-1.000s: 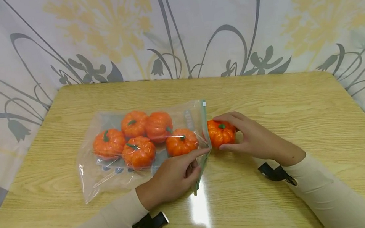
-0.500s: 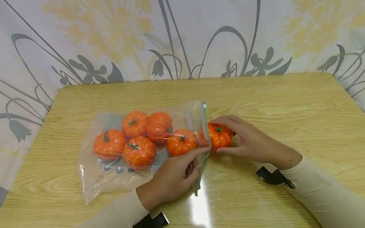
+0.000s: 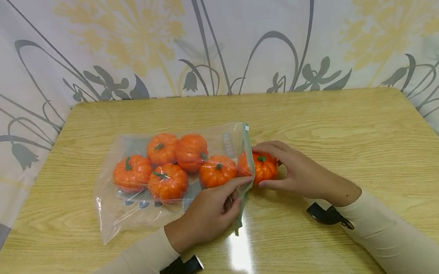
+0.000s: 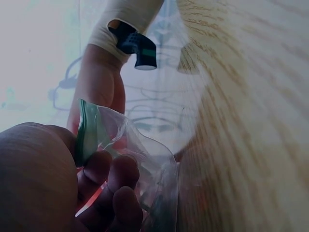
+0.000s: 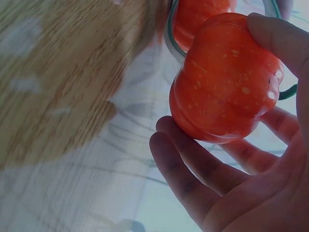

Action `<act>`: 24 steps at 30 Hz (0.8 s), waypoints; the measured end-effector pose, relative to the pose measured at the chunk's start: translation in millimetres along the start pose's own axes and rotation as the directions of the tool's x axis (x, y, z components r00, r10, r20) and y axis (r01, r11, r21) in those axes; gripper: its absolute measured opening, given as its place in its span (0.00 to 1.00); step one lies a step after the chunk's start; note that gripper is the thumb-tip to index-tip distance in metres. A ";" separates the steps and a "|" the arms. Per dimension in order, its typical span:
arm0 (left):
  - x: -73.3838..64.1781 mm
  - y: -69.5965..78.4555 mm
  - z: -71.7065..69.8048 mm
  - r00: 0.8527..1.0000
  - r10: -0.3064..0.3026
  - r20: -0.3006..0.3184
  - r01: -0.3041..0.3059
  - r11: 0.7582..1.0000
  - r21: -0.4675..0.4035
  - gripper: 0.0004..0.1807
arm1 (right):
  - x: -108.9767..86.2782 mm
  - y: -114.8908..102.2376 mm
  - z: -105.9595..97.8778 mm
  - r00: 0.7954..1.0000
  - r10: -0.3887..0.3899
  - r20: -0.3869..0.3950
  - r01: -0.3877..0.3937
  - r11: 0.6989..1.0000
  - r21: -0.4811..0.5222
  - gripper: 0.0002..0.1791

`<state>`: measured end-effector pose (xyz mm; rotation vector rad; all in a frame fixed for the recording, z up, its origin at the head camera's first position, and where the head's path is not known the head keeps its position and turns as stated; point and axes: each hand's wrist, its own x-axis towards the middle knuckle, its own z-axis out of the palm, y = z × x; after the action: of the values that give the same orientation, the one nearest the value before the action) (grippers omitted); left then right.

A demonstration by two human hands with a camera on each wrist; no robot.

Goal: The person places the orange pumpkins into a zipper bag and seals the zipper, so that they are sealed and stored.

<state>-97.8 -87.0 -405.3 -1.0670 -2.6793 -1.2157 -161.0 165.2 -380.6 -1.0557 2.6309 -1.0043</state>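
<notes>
A clear zip bag (image 3: pixel 110 218) lies flat on the table, its green-edged mouth facing right. Inside it are several small orange toy pumpkins (image 3: pixel 167 183) with green stems. My left hand (image 3: pixel 206 215) holds the near part of the mouth, index finger extended along the edge; in the left wrist view the green zip strip (image 4: pixel 88 130) runs between its fingers. With thumb and fingers around it, my right hand (image 3: pixel 305 172) grips another pumpkin (image 5: pixel 224 82). That pumpkin's left part is inside the bag's mouth, close beside a pumpkin (image 5: pixel 198 17) within.
The wooden table (image 3: pixel 347 129) extends beyond the bag on all sides. A floral white cloth (image 3: pixel 255 26) hangs behind its far edge. Black wrist mounts (image 3: pixel 182 267) sit under both sleeves.
My right hand has moved slightly left, carrying its pumpkin from just outside the bag's mouth to partway inside. The left hand has stayed in place on the edge.
</notes>
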 end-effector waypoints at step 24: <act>-2.1 0.4 0.4 0.998 0.026 -0.059 -0.028 0.999 -0.020 0.24 | 0.9 -8.4 8.1 0.998 -0.061 0.017 0.062 0.996 -0.067 0.41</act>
<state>-95.9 -87.7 -405.9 -1.0491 -2.6059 -1.2524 -154.0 155.8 -381.4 -1.1614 2.6530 -0.9208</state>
